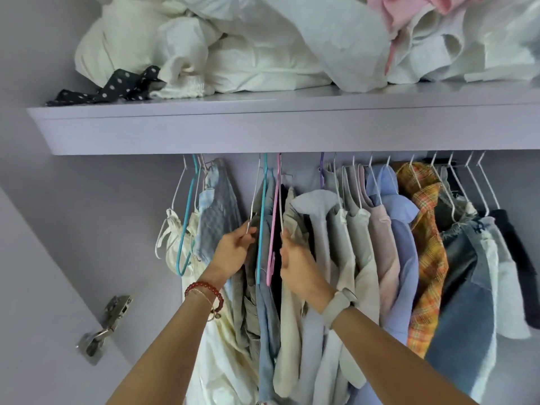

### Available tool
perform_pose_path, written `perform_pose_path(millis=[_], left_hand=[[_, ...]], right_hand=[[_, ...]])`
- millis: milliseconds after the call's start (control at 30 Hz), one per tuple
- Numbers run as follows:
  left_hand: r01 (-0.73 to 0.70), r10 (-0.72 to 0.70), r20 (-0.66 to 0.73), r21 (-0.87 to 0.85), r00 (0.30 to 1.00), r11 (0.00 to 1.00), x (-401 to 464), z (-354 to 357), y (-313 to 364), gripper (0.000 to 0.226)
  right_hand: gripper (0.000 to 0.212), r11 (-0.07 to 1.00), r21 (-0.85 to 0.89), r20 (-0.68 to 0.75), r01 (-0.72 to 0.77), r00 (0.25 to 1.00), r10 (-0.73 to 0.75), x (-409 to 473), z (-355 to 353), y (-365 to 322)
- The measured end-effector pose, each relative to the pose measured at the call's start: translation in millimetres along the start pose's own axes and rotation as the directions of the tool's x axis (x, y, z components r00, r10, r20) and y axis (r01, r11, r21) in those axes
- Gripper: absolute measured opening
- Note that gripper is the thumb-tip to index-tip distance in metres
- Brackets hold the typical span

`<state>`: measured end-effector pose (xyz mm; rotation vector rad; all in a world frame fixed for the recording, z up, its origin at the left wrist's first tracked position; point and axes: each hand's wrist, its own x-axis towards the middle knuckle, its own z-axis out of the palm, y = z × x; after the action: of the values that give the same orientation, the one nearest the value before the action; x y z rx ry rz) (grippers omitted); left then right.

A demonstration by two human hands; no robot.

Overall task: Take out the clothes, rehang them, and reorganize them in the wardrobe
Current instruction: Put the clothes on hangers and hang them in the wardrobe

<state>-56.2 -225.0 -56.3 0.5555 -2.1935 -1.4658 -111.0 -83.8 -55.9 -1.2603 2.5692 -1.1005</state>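
At the far left a metal door hinge is seen on the smooth lilac wardrobe panel. Above, a flat lilac shelf is loaded with crumpled white bedding, a black polka-dot strip and a fold of pink fabric, the pile being cut off by the upper edge. Below the shelf, the rail is hidden and only hanger hooks are shown. A cream strappy garment is hung on a teal hanger, beside a quilted pale blue top. The left hand, with a red bead bracelet at the wrist, is curled, its fingertips pinching a thin white wire hanger. Between the hands a second teal hanger and a pink hanger are hung. The right hand, a pale band worn at its wrist, is closed on the edge of a beige garment; the fingertips are hidden in the cloth. Further right, the clothes are packed closely: grey-blue, pink and blue shirts, an orange plaid shirt and frayed denim pieces, their lower hems cut off.
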Motion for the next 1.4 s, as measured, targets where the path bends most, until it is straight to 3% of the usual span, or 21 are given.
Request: perform_pose_path(millis=[200, 267, 367, 433, 500, 633, 733, 800, 900, 967, 1000, 1067, 1100, 1200, 1267, 1333, 1400], left_hand=[[0.068, -0.064, -0.073, 0.047, 0.995, 0.997, 7, -1, 5, 0.033], [0.082, -0.073, -0.130, 0.066, 0.989, 0.994, 11, 11, 12, 0.051], [0.111, -0.098, -0.104, 0.123, 0.990, 0.986, 20, 31, 29, 0.098], [0.134, -0.115, -0.104, 0.202, 0.988, 0.970, 26, 44, 38, 0.113], [0.139, -0.105, -0.131, 0.285, 0.986, 0.948, 28, 56, 42, 0.109], [0.003, 0.032, -0.172, 0.200, 0.985, 0.980, 27, 63, 37, 0.054], [-0.110, 0.144, -0.104, 0.275, 0.984, 0.955, 28, 58, 34, 0.044], [-0.147, 0.169, -0.056, 0.281, 0.984, 0.949, 29, 56, 32, 0.043], [-0.102, 0.100, 0.047, 0.051, 0.994, 0.993, 29, 50, 29, 0.051], [-0.064, 0.064, 0.061, -0.012, 0.996, 0.998, 31, 37, 23, 0.049], [-0.073, 0.071, 0.043, 0.042, 0.997, 0.996, 33, 29, 22, 0.045], [-0.100, 0.112, -0.022, 0.307, 0.993, 0.947, 37, 17, 20, 0.040], [-0.080, 0.105, -0.041, 0.402, 0.994, 0.912, 38, 13, 21, 0.045], [0.031, 0.004, -0.074, 0.467, 0.997, 0.884, 32, 21, 30, 0.077], [-0.010, 0.112, -0.147, 0.563, 0.983, 0.826, 21, 34, 40, 0.080], [-0.197, 0.353, -0.169, 0.579, 0.920, 0.791, 12, 49, 51, 0.068], [-0.398, 0.511, -0.126, 0.482, 0.851, 0.781, 3, 69, 63, 0.058]], right_hand=[[0.051, 0.997, 0.046, 0.043, 0.055, 0.997, -0.057, -2, 1, -4], [0.047, 0.998, -0.038, 0.015, 0.060, 0.998, -0.059, -7, -10, 7], [0.037, 0.959, -0.258, -0.257, 0.121, 0.948, -0.189, -22, -25, 21], [0.036, 0.911, -0.395, -0.468, 0.124, 0.826, -0.315, -31, -37, 27], [0.037, 0.895, -0.444, -0.545, 0.047, 0.778, -0.311, -35, -49, 36], [0.049, 0.856, -0.465, -0.528, -0.227, 0.847, -0.062, -36, -59, 55], [0.065, 0.837, -0.455, -0.490, -0.302, 0.870, 0.048, -34, -55, 62], [0.070, 0.848, -0.435, -0.510, -0.302, 0.859, 0.045, -32, -55, 62], [0.067, 0.870, -0.397, -0.537, -0.290, 0.843, 0.036, -29, -59, 61], [0.063, 0.891, -0.359, -0.530, -0.277, 0.846, 0.050, -30, -62, 63], [0.058, 0.905, -0.343, -0.528, -0.251, 0.849, 0.035, -31, -63, 64], [0.049, 0.935, -0.309, -0.534, -0.177, 0.845, -0.016, -36, -64, 68], [0.046, 0.952, -0.270, -0.537, -0.144, 0.843, -0.025, -39, -65, 69], [0.037, 0.972, -0.217, -0.587, -0.085, 0.807, -0.061, -50, -72, 69], [0.036, 0.955, -0.276, -0.642, -0.112, 0.761, -0.096, -57, -78, 74], [0.038, 0.937, -0.298, -0.693, -0.184, 0.716, -0.080, -63, -88, 84], [0.033, 0.928, -0.244, -0.736, -0.280, 0.677, 0.010, -67, -99, 96]])
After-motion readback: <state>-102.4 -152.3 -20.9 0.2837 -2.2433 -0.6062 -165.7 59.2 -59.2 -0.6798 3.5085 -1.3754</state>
